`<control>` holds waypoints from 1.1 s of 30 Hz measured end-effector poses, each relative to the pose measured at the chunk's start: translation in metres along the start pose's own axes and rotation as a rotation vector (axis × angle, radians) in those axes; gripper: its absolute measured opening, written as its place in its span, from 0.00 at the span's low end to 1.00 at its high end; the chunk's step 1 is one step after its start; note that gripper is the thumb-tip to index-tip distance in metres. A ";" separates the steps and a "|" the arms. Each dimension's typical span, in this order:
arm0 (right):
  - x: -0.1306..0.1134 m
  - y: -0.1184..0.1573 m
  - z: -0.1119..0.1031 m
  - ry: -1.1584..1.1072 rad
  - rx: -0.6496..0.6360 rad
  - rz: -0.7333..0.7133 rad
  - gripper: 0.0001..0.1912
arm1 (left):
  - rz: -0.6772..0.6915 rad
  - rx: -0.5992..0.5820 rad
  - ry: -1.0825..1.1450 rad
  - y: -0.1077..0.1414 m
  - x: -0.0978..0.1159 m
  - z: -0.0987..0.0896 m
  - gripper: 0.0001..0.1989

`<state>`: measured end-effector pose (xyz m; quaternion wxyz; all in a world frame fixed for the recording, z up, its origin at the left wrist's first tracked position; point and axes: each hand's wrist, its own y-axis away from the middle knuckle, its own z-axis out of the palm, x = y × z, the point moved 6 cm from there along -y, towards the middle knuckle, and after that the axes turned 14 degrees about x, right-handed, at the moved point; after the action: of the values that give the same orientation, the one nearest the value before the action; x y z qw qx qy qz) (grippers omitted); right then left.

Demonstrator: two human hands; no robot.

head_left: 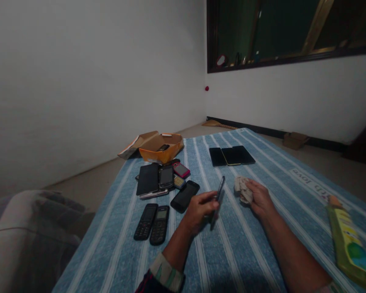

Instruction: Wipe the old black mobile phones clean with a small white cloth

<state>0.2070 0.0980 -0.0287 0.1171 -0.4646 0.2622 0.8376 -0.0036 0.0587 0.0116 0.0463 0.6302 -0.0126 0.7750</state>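
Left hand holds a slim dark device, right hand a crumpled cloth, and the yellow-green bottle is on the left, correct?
The side is wrong: the head view shows the yellow-green bottle on the right. The left hand holds the slim dark device, and the right hand the crumpled cloth.

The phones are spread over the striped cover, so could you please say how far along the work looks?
Probably done: the three dark devices, lined up apart on the far side. In hand: a thin phone in the left hand, a crumpled rag in the right hand. Apparently left: the pile before the open box, the black phone and the two keypad phones.
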 end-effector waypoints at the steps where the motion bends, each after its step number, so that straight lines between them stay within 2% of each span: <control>1: -0.001 -0.001 -0.001 -0.007 0.018 -0.012 0.17 | 0.111 0.037 -0.186 0.001 0.003 0.002 0.22; 4: -0.004 -0.005 -0.007 -0.032 0.089 -0.064 0.18 | 0.419 0.075 -0.666 0.007 0.010 0.014 0.22; 7: -0.007 -0.008 -0.010 -0.044 0.127 -0.126 0.18 | 0.591 0.095 -0.930 0.013 0.009 0.024 0.25; 11: -0.007 -0.009 -0.009 -0.026 0.121 -0.173 0.18 | 0.656 0.115 -1.102 0.016 -0.001 0.026 0.28; 15: -0.009 -0.004 -0.006 0.054 0.153 -0.264 0.18 | 0.634 0.144 -1.205 0.016 -0.006 0.027 0.26; 19: -0.017 0.004 0.000 0.228 0.162 -0.449 0.16 | 0.579 0.147 -1.213 0.015 -0.007 0.028 0.28; 22: -0.022 0.015 0.008 0.415 0.131 -0.655 0.13 | 0.528 0.144 -1.098 0.015 -0.005 0.025 0.32; 25: -0.019 0.030 0.022 0.571 0.001 -0.846 0.12 | 0.469 0.144 -0.937 0.019 -0.003 0.016 0.37; 28: -0.007 0.046 0.036 0.732 -0.182 -0.997 0.14 | 0.417 0.168 -0.890 0.026 -0.003 0.003 0.39; 33: 0.014 0.060 0.048 1.020 -0.338 -1.132 0.15 | 0.394 0.187 -0.758 0.039 -0.004 -0.017 0.41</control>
<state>0.1387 0.0735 -0.0003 0.3192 -0.8669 -0.1245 0.3621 -0.0231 0.0212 0.0057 -0.1677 0.8571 -0.0782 0.4807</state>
